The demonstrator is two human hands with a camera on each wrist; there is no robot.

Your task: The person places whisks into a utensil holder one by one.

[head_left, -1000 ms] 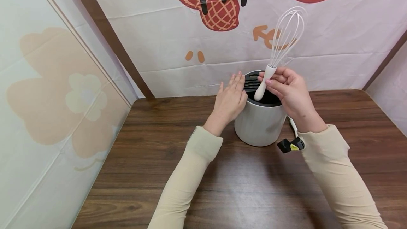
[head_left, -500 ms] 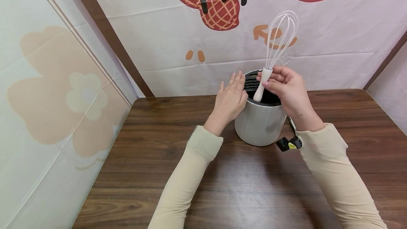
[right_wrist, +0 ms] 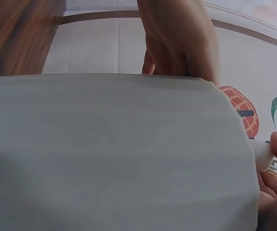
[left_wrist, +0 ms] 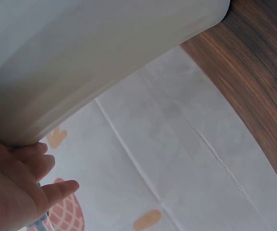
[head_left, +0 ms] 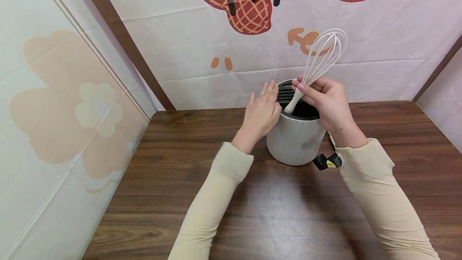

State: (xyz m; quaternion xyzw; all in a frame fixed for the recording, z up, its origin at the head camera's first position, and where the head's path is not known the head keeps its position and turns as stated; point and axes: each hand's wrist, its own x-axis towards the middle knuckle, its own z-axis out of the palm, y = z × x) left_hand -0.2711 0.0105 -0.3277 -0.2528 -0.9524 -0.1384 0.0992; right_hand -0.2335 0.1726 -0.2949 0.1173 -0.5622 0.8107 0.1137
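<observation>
A whisk [head_left: 294, 99] with a white handle and pale wires leans up and to the right, its handle end down inside the mouth of a light grey utensil holder [head_left: 293, 143]. My right hand [head_left: 331, 100] pinches the whisk between thumb and fingers near the top of the handle, over the holder's right rim. My left hand [head_left: 261, 112] rests against the holder's left side with its fingers straight. In the right wrist view the holder [right_wrist: 119, 149] covers most of the frame, and part of the handle [right_wrist: 261, 155] shows past its rim.
The holder has a black rim and a black slotted insert [head_left: 285, 94] on its left. It stands near the back of the wooden table [head_left: 274, 212], close to the printed backdrop [head_left: 187, 51]. A black wrist device [head_left: 326, 162] hangs below my right cuff.
The whisk has come down, its handle deeper in the holder and its wire head lower. My right fingers now sit at the handle's top. My left hand stays put.
</observation>
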